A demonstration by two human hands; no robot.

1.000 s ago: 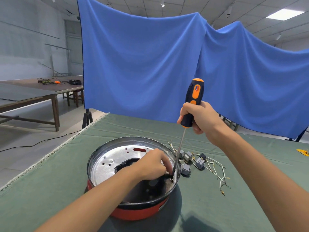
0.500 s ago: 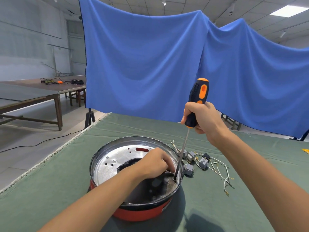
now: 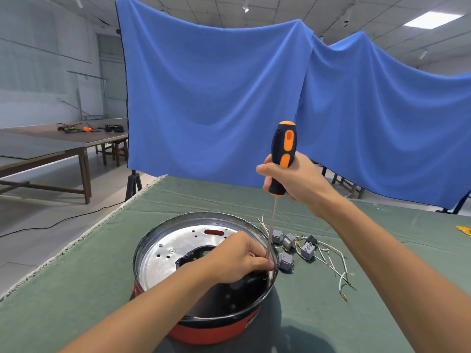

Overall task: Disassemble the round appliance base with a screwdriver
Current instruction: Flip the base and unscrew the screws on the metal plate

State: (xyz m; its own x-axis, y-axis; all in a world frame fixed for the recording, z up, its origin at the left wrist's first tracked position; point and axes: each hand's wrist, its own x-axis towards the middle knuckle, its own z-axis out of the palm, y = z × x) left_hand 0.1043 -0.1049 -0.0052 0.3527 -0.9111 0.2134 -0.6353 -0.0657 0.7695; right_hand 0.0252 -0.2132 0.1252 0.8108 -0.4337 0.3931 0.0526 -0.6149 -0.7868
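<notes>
The round appliance base (image 3: 163, 253) has a red outer wall, a shiny metal rim and a silver perforated plate inside; it stands on the green table cloth. My right hand (image 3: 298, 178) grips the black and orange handle of a long screwdriver (image 3: 283, 149), held almost upright, its shaft running down to the inner right edge of the base. My left hand (image 3: 237, 258) reaches into the base with curled fingers and pinches the screwdriver shaft near the tip. The tip itself is hidden behind my fingers.
Several small grey switch parts (image 3: 286, 261) with white wires (image 3: 331, 261) lie on the cloth right of the base. A blue cloth (image 3: 216, 98) hangs behind the table. The table's left edge (image 3: 76, 240) runs diagonally. A yellow object (image 3: 463, 230) sits far right.
The screwdriver has swung from a lean to nearly upright, my right hand staying on the handle. My left hand stays at the shaft inside the base. The view shifted slightly.
</notes>
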